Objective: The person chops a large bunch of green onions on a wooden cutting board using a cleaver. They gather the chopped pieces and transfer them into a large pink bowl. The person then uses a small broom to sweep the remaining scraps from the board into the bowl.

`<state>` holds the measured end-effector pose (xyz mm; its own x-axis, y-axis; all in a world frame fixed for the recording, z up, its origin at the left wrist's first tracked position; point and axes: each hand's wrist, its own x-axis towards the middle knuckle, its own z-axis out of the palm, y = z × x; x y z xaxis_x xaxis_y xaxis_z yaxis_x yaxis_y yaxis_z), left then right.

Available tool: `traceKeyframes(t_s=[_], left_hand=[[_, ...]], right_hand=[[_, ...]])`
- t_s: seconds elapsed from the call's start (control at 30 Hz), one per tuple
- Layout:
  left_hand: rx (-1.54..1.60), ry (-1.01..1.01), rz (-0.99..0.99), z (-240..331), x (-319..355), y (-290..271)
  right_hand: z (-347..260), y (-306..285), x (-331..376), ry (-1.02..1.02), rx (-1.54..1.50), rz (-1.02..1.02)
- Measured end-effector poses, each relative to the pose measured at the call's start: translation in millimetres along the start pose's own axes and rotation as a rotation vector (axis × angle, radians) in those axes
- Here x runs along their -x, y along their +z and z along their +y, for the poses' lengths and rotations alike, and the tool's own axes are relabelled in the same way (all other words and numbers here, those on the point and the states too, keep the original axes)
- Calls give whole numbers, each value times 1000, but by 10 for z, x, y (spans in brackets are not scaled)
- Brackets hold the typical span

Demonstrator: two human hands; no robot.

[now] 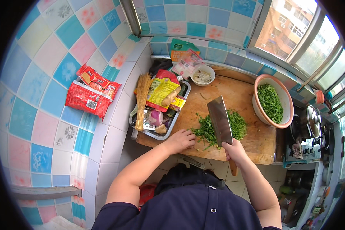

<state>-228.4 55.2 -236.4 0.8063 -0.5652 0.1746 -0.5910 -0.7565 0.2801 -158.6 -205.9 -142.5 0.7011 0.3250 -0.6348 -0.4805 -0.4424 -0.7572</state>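
A wide-bladed cleaver [220, 122] is in my right hand [235, 150], which is wrapped round the wooden handle. The blade is tilted over a heap of leafy greens [237, 124], finely chopped on the right and coarser on the left. My left hand [180, 141] rests at the left edge of this heap, fingers curled down against the greens; the fingertips are partly hidden. Hands and greens are on a large wooden cutting board [257, 143].
Right of the heap stands a bowl [286, 123] of chopped greens. A metal tray [172, 128] on the left holds packets, a red onion and ginger, with a straw brush [142, 101] across its edge. Behind is a white bowl [212, 78]; a stove with a pot [311, 120] is far right.
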Motion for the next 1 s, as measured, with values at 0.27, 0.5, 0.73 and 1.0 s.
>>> traceKeyframes(t_s=[0.27,0.5,0.73,1.0], left_hand=[[-90,-323,373,190,-164,187],[-61,-508,523,260,-312,309],[-43,-489,540,208,-311,416],[-35,-440,503,175,-287,476]], right_hand=[[142,33,-45,-19,104,-15],[158,228,-36,-64,332,4],[265,337,-173,-180,645,83],[155,692,-546,-233,697,231]])
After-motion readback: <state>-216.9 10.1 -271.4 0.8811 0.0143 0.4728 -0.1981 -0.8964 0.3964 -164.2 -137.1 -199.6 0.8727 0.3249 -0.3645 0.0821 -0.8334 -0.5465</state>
